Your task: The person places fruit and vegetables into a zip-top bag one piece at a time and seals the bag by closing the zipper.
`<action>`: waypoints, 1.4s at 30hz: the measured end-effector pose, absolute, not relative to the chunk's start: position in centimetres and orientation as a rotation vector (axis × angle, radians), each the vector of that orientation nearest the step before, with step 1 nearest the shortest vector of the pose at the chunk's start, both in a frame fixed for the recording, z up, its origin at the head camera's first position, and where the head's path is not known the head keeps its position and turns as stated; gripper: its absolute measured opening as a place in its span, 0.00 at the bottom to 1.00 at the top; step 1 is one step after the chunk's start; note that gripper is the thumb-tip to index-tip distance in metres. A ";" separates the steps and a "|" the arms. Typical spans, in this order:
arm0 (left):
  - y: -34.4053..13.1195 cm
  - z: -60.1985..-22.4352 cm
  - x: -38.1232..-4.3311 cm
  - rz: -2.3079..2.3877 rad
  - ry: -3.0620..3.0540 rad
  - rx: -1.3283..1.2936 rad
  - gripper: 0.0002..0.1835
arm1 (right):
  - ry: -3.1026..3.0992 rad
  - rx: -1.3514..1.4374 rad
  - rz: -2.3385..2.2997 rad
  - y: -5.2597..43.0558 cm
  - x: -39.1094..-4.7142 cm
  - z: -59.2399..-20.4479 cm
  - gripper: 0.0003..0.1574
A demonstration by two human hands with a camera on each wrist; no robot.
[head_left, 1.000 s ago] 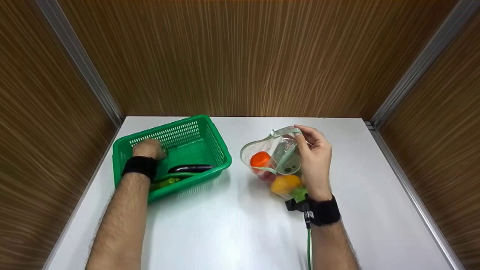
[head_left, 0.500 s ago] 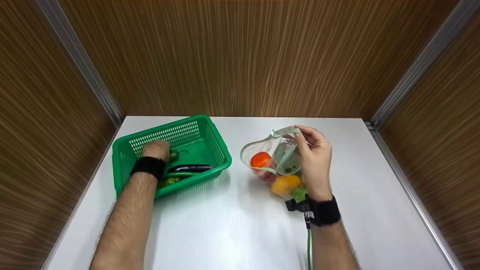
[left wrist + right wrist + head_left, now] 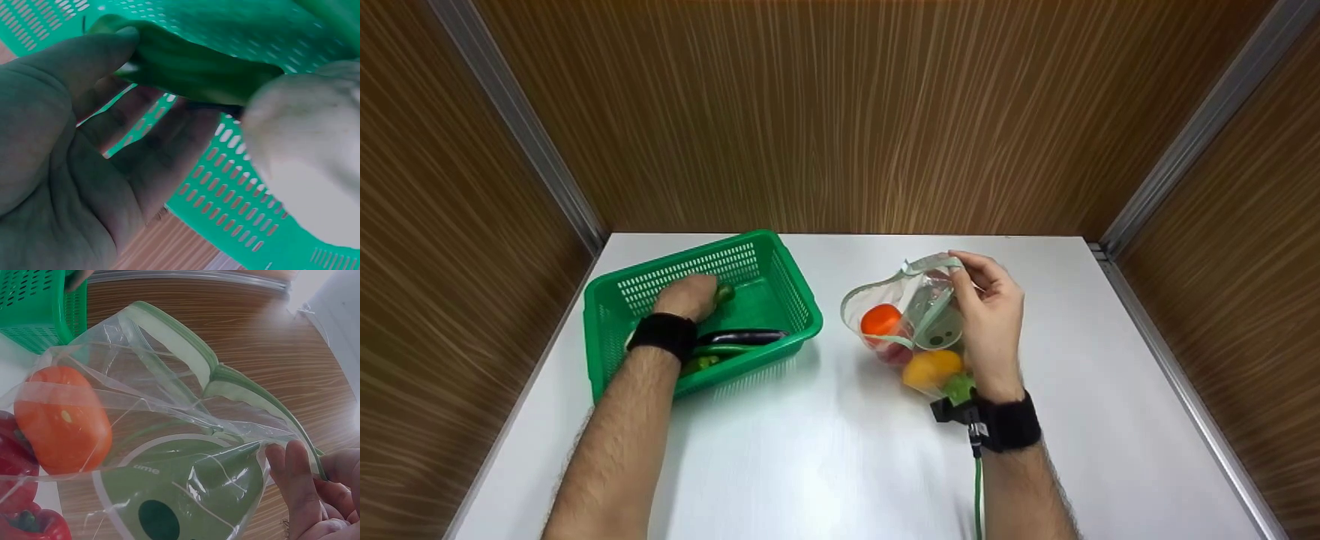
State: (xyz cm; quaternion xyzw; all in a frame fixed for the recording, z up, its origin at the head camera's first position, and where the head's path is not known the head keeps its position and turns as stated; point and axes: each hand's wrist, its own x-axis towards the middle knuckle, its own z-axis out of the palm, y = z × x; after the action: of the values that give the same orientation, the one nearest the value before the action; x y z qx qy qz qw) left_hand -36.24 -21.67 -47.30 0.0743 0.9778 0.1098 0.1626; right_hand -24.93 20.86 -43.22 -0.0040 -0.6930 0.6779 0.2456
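My left hand is inside the green plastic basket, fingers over a green pepper. In the left wrist view the thumb presses the long, dark green pepper from one side, with the fingers behind it. A pale, rounded vegetable sits close by. My right hand pinches the light green rim of a clear zip bag, keeping its mouth raised. Through the plastic show an orange-red tomato, red peppers and a yellow vegetable.
A dark eggplant and a long green pepper lie along the basket's near side. The white table runs between basket and bag, backed by a wood-patterned wall. A green cable trails from the right wrist strap.
My left hand has shifted rightward inside the basket, and the green pepper at its fingers has moved up and right. My right hand and the bag have stayed in place.
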 end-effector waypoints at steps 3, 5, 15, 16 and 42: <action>-21.1 -46.6 -36.0 0.457 2.822 0.221 0.11 | -1.894 -0.011 1.847 20.9 -24.9 -43.2 0.15; -20.8 -46.4 -36.1 0.513 2.860 0.263 0.11 | -1.891 -0.008 1.853 20.9 -24.9 -43.2 0.15; -18.5 -44.7 -35.7 0.594 3.106 0.530 0.16 | -1.889 -0.011 1.862 21.0 -24.9 -43.1 0.15; -18.2 -44.5 -35.6 0.612 3.116 0.538 0.18 | -1.890 -0.010 1.863 21.0 -24.9 -43.1 0.15; -10.6 -41.4 -30.9 1.254 3.119 0.612 0.30 | -1.912 -0.025 1.809 21.2 -24.8 -43.0 0.15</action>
State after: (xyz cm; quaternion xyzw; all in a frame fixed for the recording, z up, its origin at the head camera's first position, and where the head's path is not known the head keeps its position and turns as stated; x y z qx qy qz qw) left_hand -30.94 -10.59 -41.42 0.1774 0.9041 0.3635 -0.1374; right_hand -24.82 21.21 -43.02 -0.0091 -0.7030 0.6650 0.2521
